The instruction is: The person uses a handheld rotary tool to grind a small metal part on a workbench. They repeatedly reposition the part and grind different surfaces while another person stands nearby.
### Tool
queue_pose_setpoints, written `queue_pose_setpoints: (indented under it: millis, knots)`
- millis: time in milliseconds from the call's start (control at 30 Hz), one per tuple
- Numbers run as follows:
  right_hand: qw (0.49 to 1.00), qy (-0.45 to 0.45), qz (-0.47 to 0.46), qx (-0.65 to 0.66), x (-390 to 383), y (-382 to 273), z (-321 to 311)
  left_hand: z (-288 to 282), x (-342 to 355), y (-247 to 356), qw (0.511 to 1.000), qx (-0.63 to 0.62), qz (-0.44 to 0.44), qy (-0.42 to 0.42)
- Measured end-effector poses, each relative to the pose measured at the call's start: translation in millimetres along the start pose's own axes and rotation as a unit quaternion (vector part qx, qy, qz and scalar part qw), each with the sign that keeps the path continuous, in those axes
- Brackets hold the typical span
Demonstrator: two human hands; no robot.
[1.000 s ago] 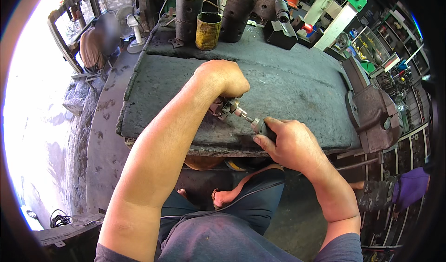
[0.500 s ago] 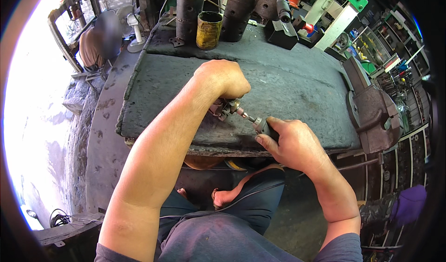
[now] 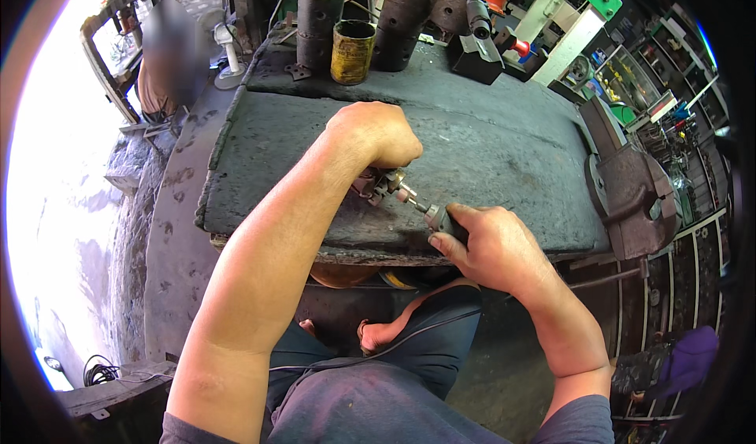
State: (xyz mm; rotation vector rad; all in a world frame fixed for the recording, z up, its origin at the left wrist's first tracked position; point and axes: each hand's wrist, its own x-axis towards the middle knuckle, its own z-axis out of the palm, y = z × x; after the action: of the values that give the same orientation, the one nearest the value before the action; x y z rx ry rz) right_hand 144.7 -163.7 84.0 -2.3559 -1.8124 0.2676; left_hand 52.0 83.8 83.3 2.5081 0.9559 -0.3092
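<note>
My left hand (image 3: pixel 376 131) is bent over a small metal part (image 3: pixel 378 186) on the dark, worn workbench (image 3: pixel 496 160), its fingers curled round the part and mostly hidden under the back of the hand. My right hand (image 3: pixel 492 247) grips a grey rotary power tool (image 3: pixel 441 222), thumb along its near side. The tool's thin shank and cylindrical tip (image 3: pixel 409 194) point up-left into the metal part, apparently touching it. A dark cable (image 3: pixel 409 334) runs across my lap below the bench edge.
Perforated metal cylinders (image 3: pixel 315 31), a yellow can (image 3: pixel 351 54) and a black box (image 3: pixel 474 58) line the back. A large vise (image 3: pixel 634 200) sits at right. A seated person (image 3: pixel 157 82) and white fan (image 3: pixel 230 58) are at upper left; someone's purple clothing (image 3: pixel 685 357) shows lower right.
My hands and the tool stay nearly in place, with only slight shifts of the right hand. The seated person at upper left has raised their upper body.
</note>
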Motion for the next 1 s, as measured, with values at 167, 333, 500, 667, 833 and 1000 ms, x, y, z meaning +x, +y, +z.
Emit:
queue_pose_setpoints:
  millis: [167, 333, 500, 667, 833, 1000]
  knots:
    - [0.999, 0.016, 0.044, 0.010, -0.8, 3.6, -8.3, 3.7, -1.1, -4.5, 0.999, -0.014, 0.025, 0.029]
    - [0.999, -0.015, 0.031, 0.029, -6.2, 1.9, -5.1, 2.6, -0.7, -3.8, 0.999, -0.008, 0.028, 0.022]
    - [1.000, -0.009, 0.007, 0.013, -6.3, 3.3, -2.0, 2.9, -1.9, -4.5, 0.999, -0.013, 0.023, 0.030]
    - [0.999, -0.028, 0.032, 0.019, -8.5, 3.2, -1.1, 2.6, -1.4, -3.2, 0.999, -0.011, 0.025, 0.026]
    - [0.999, 0.005, 0.034, 0.010, -4.6, 3.5, -2.0, 4.9, -3.6, -5.8, 0.998, -0.013, 0.029, 0.047]
    - [0.992, 0.019, 0.106, 0.073, -3.1, 27.1, -9.4, 16.0, -17.6, -15.2, 0.995, -0.042, 0.035, 0.085]
